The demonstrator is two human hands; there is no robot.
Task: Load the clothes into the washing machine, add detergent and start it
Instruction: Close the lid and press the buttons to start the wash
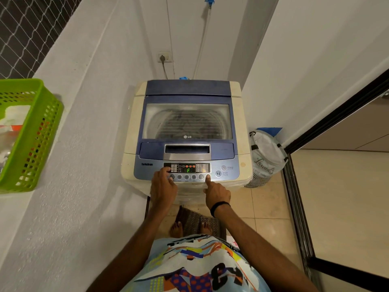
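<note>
Both arms reach fwd. L grip [163,185] palm down, fingers loosely bent. R grip [217,193] index straight, rest curled.

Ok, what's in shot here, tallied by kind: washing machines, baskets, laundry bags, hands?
Washing machine: 1
Green basket: 1
Laundry bag: 1
Hands: 2 (left hand, right hand)
Total: 5

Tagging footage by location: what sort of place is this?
Probably a home laundry balcony: a blue-and-cream top-loading washing machine, a white fabric laundry bag beside it, a green plastic basket on the white ledge.
</note>
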